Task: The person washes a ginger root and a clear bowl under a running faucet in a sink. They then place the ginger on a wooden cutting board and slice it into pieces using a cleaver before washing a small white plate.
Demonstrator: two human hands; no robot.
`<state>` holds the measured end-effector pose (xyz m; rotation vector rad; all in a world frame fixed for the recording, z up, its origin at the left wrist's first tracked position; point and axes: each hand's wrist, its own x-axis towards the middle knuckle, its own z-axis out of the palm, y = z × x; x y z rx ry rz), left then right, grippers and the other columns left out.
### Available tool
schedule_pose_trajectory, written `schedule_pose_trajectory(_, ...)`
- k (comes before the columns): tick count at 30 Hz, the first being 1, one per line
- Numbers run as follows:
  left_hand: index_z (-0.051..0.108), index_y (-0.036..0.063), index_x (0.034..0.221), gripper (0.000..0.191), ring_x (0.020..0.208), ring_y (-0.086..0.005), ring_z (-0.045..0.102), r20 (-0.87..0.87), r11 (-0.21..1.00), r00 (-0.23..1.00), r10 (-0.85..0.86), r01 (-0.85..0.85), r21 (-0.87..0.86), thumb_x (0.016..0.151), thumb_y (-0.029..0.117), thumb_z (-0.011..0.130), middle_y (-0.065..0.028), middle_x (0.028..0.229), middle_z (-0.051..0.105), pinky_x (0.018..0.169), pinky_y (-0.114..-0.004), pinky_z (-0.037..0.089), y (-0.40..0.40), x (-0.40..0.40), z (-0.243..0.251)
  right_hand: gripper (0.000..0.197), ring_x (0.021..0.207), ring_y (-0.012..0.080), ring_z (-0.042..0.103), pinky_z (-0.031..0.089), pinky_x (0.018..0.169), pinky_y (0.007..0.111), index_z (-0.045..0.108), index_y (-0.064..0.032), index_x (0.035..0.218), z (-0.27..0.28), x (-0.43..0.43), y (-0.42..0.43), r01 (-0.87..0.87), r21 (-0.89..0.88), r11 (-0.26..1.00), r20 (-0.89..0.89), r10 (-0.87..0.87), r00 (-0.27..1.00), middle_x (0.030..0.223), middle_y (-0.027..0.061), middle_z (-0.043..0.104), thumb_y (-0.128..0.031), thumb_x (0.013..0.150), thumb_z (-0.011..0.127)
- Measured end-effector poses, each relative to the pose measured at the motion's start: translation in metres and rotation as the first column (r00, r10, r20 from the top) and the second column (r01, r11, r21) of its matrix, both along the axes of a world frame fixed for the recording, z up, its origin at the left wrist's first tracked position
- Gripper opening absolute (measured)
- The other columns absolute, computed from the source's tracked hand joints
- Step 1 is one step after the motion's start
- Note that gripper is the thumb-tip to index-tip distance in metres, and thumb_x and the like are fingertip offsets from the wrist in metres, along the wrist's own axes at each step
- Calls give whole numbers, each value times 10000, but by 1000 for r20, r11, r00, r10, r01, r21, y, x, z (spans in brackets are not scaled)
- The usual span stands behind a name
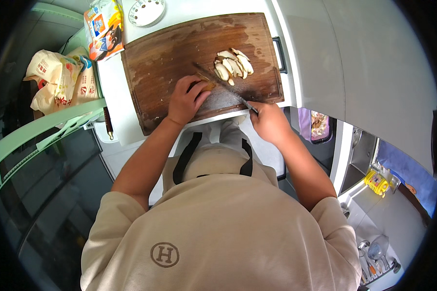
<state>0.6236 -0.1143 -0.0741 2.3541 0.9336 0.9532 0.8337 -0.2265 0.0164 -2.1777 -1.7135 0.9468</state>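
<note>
On the wooden cutting board (pixel 160 54), my left hand (pixel 186 98) presses a brown piece (pixel 208 85), probably a mushroom, partly hidden by the fingers. My right hand (pixel 271 122) grips a kitchen knife (pixel 227 87) by its handle. The blade slants up and left across the board, its dark length close beside the brown piece and my left fingertips. Whether it touches the piece, I cannot tell. Several pale mushroom slices (pixel 236 66) with brown edges lie in a loose cluster just beyond the blade, to the right.
A patterned white bowl (pixel 146 12) and an orange food packet (pixel 103 31) stand behind the board's left side. Paper bags (pixel 58 78) fill a green rack (pixel 73 109) at left. A lilac-lined bin (pixel 319 126) holds scraps near my right elbow, before a metal sink (pixel 358 160).
</note>
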Motion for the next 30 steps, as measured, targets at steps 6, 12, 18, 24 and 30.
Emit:
schedule_pose_trajectory(6,633,60,911,267,949,-297,532,-48,999,998,30,-30,-10,704,184,749,-103,982,562,785,-371,474,-2,-2,-4,350,631,368,621,511,615,450,612,-19,1064,21,-11,-14,-91,6,996,140,89,986,664,229,611,-93,723,581)
schedule_pose_trajectory(12,641,56,902,263,959,-302,534,-38,1000,999,19,-19,2,700,186,748,-106,1008,564,819,-378,468,-3,-4,-5,338,635,372,621,511,615,452,614,-18,1058,25,-9,-15,-102,-43,994,150,107,983,675,225,617,-84,729,568)
schedule_pose_trajectory(18,634,50,867,263,916,-302,531,-14,999,1000,7,-6,37,678,178,763,-114,941,562,792,-384,459,1,1,1,302,694,371,629,514,669,443,642,-21,1023,0,-16,8,-87,-86,992,123,97,988,724,232,628,-90,744,548)
schedule_pose_trajectory(24,635,71,925,289,932,-300,540,-11,999,1000,-6,6,31,682,165,761,-102,965,563,806,-377,467,2,-2,0,288,747,384,620,509,732,436,650,-34,1028,-8,-1,17,-65,-76,995,-11,64,998,769,241,625,-106,771,542)
schedule_pose_trajectory(30,624,62,969,294,935,-309,548,22,997,999,35,-34,-68,707,123,743,-123,1025,551,779,-363,486,-7,-3,0,283,724,384,620,512,702,444,646,-33,1024,13,-12,10,5,58,998,-43,-2,999,746,240,623,-99,759,569)
